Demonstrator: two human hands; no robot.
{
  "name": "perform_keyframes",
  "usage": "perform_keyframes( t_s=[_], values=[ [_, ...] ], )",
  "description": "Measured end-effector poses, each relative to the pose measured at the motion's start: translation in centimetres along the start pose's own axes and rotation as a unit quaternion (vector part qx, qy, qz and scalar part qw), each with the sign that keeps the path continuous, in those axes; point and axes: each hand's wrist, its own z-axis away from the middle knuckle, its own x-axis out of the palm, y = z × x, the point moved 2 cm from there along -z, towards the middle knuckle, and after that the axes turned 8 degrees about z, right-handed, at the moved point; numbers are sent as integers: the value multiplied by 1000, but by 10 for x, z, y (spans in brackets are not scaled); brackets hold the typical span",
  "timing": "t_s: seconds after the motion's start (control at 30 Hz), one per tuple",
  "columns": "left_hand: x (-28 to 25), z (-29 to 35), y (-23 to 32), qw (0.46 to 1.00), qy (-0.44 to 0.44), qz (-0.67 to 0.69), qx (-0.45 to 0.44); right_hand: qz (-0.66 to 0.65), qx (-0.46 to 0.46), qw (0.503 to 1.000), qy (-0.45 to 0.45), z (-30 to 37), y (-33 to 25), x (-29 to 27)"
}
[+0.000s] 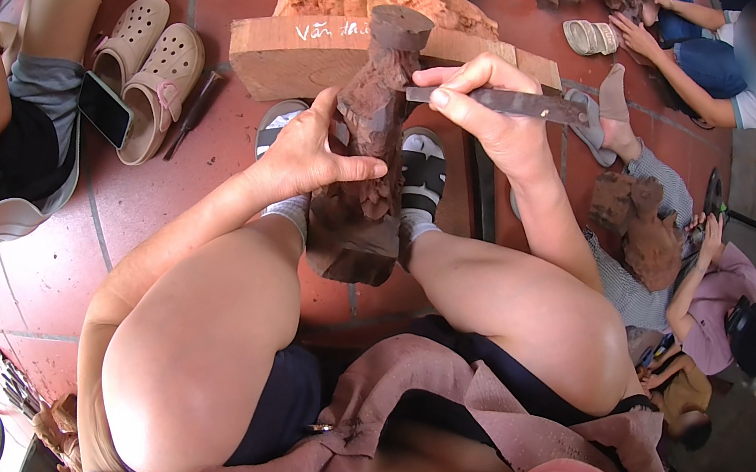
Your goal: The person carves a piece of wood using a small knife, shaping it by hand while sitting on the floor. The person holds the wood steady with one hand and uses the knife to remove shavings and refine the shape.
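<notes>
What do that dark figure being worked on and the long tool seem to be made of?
The carved figure looks like dark reddish-brown wood, matte and rough-cut, with an unfinished blocky base. The chisel in the right hand seems to be dull grey metal, flat-bladed and worn; its handle is hidden.

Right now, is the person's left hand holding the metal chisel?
No, the right hand grips the chisel; the left hand steadies the wooden carving.

the left hand [308, 152] gripped the side of a dark wooden carving [374, 125] propped between the person's sandalled feet. the right hand [487, 106] held a metal chisel [511, 101], tip against the carving. beige clogs [151, 69] and a phone [105, 107] lay on the red tiled floor [51, 273].
</notes>
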Motion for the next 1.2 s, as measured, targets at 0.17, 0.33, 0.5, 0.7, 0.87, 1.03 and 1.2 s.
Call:
perform_keyframes(
  t_s=[0.17, 0.33, 0.5, 0.7, 0.87, 1.03, 1.2],
  values=[
    [0, -2, -3, 1000, 5, -10, 10, -40, 26, 999, -1, 1, -4, -2],
    [-1, -2, -1, 1000, -5, -18, -14, -1, -1, 1000, -6, -2, 2, 1],
    [-1, 1, 0, 1000, 5, -10, -5, -84, 73, 994, 9, 0, 8, -8],
    [0, -1, 0, 1000, 6, -9, 6, -46, 36, 998, 6, -1, 3, 1],
    [1, -1, -3, 1000, -1, 12, -9, -76, 67, 994, 30, 2, 9, -9],
    [0, 0, 0, 1000, 17, -5, 25, -7, 17, 999, 30, -2, 1, 7],
    [0, 1, 2, 1000, -3, 7, -16, -60, 42, 996, 41, 3, 4, 3]
  ],
)
